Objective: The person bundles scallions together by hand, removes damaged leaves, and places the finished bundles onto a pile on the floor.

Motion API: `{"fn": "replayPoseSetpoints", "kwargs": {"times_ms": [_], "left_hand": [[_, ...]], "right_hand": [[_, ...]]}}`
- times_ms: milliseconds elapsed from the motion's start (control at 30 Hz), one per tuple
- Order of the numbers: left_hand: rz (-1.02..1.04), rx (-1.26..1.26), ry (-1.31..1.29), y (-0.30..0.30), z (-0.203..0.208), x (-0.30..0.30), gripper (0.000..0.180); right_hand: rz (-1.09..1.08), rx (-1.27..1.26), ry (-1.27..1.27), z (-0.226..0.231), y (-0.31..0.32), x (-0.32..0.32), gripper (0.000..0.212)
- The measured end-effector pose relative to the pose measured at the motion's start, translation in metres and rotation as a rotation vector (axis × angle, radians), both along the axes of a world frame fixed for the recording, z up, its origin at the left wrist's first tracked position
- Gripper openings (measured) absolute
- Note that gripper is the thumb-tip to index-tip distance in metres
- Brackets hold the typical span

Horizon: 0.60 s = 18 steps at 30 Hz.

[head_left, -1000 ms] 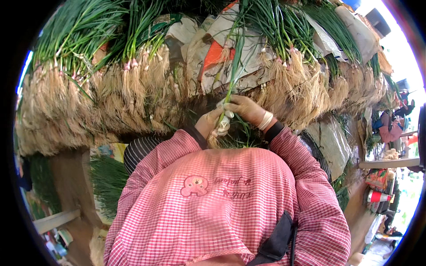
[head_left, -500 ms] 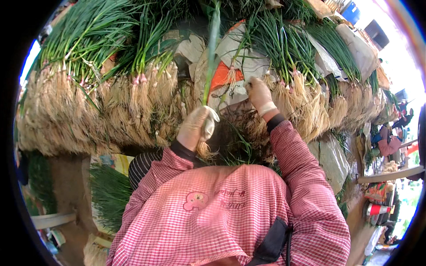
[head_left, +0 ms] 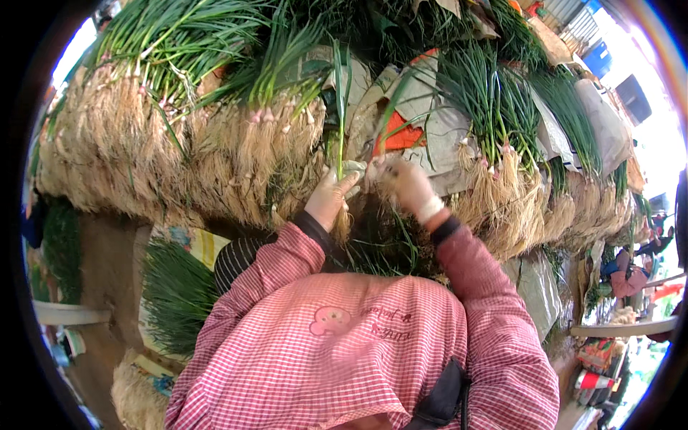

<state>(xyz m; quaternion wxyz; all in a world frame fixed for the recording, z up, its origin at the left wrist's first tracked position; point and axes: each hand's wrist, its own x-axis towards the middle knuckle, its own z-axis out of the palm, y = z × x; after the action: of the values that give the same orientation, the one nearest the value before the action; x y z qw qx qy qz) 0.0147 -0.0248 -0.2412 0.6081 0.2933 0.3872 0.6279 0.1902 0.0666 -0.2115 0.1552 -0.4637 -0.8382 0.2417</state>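
l hand (head_left: pixel 330 198) is closed round a spring onion (head_left: pixel 340 118), roots nearest wearer, leaves pointed away; just r of it, approx parallel, a 2nd stalk (head_left: pixel 385 123) is met by r hand (head_left: pixel 413 188), grip too blurred to tell; a rooted bunch (head_left: pixel 494 118) is laid beyond, r side.

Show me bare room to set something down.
Bare: pale sheet between orange patch and the stalk bunch on its right; brown floor left of the lower green bundle. Crowded: heaped roots at left, and around the left hand.
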Motion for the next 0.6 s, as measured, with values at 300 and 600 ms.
{"fn": "replayPoseSetpoints", "kwargs": {"times_ms": [300,600], "left_hand": [[-0.291,-0.016,0.116,-0.007,-0.017,0.037,0.017],[-0.416,0.029,-0.337,-0.013,-0.001,0.045,0.032]], "right_hand": [[0.004,-0.721,0.691,-0.040,-0.030,0.038,0.035],[-0.261,-0.906,1.100,-0.075,-0.023,0.080,0.023]]}}
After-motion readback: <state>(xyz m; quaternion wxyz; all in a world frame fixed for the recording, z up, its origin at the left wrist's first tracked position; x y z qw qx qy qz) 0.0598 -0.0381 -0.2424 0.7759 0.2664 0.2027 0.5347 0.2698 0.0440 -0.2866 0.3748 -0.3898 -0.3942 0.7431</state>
